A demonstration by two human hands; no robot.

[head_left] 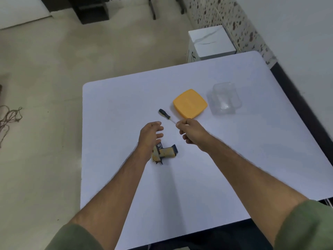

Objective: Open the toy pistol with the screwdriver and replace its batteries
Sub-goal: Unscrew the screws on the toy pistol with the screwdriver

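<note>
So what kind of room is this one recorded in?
Probably a plain room at home or a makeshift workspace: a white table on a bare beige floor, a small white cabinet by a speckled wall.

A smooth matt white table [234, 159] is carrying a glossy orange plastic lid [190, 103] and a clear plastic container [224, 99].

pistol [164, 153] front hidden, screwdriver [166, 116] tip hidden
</note>
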